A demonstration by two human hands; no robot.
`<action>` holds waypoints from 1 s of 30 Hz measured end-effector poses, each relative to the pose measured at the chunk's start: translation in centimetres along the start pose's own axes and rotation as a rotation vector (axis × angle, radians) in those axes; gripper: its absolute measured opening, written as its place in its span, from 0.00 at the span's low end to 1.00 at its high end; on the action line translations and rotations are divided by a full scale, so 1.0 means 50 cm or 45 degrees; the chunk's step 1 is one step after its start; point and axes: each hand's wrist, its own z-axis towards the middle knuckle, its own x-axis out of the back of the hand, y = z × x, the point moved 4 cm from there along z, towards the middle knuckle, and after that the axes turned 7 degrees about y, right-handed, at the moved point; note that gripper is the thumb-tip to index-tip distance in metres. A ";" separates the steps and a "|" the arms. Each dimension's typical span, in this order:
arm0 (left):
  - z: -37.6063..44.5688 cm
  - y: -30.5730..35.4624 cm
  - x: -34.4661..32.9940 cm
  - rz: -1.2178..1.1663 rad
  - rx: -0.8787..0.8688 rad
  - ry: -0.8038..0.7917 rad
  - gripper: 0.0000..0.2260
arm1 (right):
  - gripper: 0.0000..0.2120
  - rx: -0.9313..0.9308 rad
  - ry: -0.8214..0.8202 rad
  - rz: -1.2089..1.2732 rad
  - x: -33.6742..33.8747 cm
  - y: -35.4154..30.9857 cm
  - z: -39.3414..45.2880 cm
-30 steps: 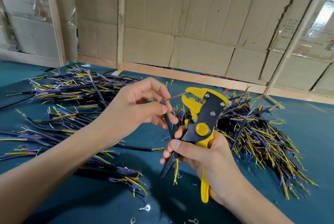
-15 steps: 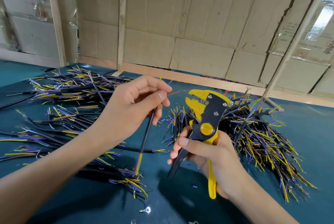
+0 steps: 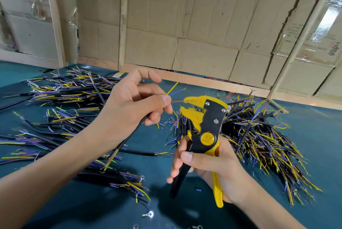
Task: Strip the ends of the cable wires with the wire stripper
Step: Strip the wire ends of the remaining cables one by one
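A teal table (image 3: 305, 151) is backed by a wall of flattened cardboard cartons (image 3: 203, 25); dark print is seen on the right-hand cartons but cannot be read. Two heaps of cut cables are spread on the table: one at left (image 3: 61, 103), one at right (image 3: 262, 136). A yellow-and-black wire stripper (image 3: 205, 136) is gripped by the right hand (image 3: 209, 162), fingers curled round both handles, head raised and jaws parted. Its round yellow pivot badge carries lettering too small to read. A black cable (image 3: 129, 136) is pinched by the left hand (image 3: 133, 106); its red wire (image 3: 177, 101) reaches the upper jaw.
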 end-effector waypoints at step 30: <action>-0.002 0.003 -0.006 0.026 0.063 -0.034 0.15 | 0.07 -0.038 0.120 0.130 -0.013 0.008 0.004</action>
